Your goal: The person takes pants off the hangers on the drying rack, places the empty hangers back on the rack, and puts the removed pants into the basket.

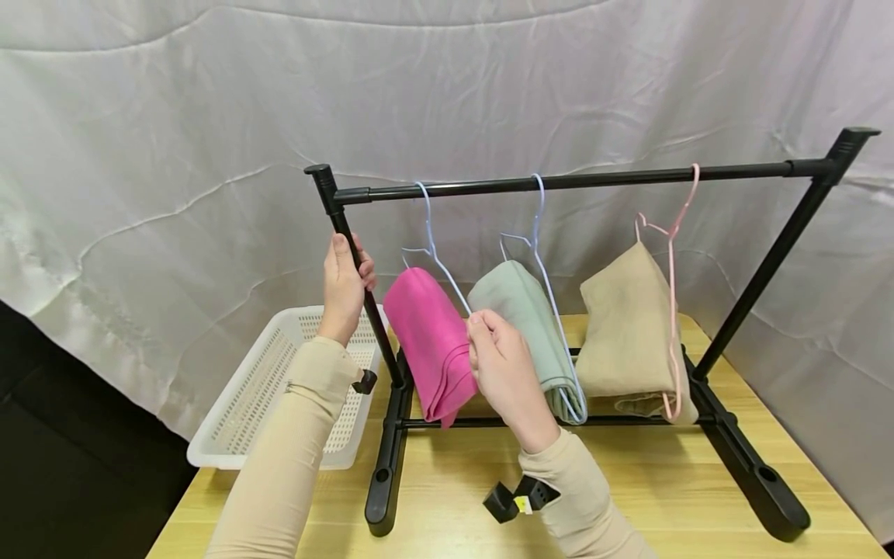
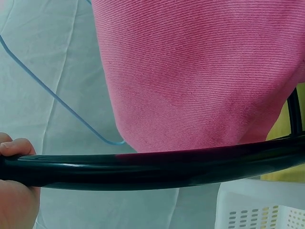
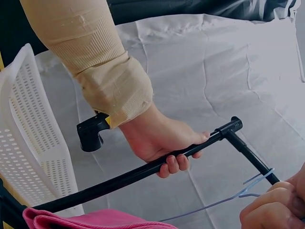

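My left hand [image 1: 344,287] grips the left post of the black garment rack [image 1: 482,187], its fingers wrapped round the tube below the top corner. Just right of that post, a folded magenta cloth [image 1: 426,334] hangs on a light-blue hanger [image 1: 430,233] hooked over the bar. My right hand [image 1: 506,376] pinches the right arm of this hanger beside the cloth; the wire runs into its curled fingers, which hide the contact. In the right wrist view the right hand [image 3: 276,207] shows only partly in the lower corner.
A folded pale-green cloth [image 1: 520,318] on a second blue hanger [image 1: 536,225] and a beige cloth [image 1: 621,334] on a pink hanger [image 1: 673,295] hang farther right. A white perforated basket [image 1: 240,388] stands left of the rack on the wooden table [image 1: 447,489]. Grey fabric [image 1: 209,155] drapes behind.
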Demonstrator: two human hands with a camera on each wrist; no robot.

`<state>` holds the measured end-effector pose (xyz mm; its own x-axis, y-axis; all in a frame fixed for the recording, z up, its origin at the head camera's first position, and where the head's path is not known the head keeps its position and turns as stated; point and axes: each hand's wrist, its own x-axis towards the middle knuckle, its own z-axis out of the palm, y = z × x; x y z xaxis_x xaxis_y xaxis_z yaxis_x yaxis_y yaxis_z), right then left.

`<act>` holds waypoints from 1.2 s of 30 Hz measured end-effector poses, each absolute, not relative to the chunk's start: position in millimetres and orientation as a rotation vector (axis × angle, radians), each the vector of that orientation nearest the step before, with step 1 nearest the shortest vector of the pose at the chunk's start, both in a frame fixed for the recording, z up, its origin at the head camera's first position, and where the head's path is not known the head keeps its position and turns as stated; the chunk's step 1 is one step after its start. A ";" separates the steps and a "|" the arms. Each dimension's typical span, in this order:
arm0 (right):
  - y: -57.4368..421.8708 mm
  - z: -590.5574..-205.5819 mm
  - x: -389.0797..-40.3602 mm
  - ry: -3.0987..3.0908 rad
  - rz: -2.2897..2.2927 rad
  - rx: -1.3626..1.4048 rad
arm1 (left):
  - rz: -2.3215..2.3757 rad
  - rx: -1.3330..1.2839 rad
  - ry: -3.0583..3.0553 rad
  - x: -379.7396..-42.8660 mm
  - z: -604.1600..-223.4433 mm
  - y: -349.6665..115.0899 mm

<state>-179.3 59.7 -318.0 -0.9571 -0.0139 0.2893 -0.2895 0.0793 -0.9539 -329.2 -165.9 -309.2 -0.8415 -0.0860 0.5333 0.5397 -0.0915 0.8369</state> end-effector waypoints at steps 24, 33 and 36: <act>69.1 -313.4 -178.6 -2.098 1.952 0.313 | -1.983 -0.508 -1.778 -332.8 -311.5 -166.2; 72.8 -307.1 -173.0 -2.058 1.980 0.332 | -1.987 -0.500 -1.771 -333.5 -312.0 -166.5; 74.7 -305.1 -170.4 -2.039 2.001 0.338 | -1.989 -0.494 -1.770 -333.9 -311.5 -166.4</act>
<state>-170.4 74.7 -305.1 -0.9380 0.0180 0.3463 -0.3458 0.0225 -0.9380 -333.9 -166.4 -311.5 -0.8440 -0.0811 0.5301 0.5360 -0.0926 0.8391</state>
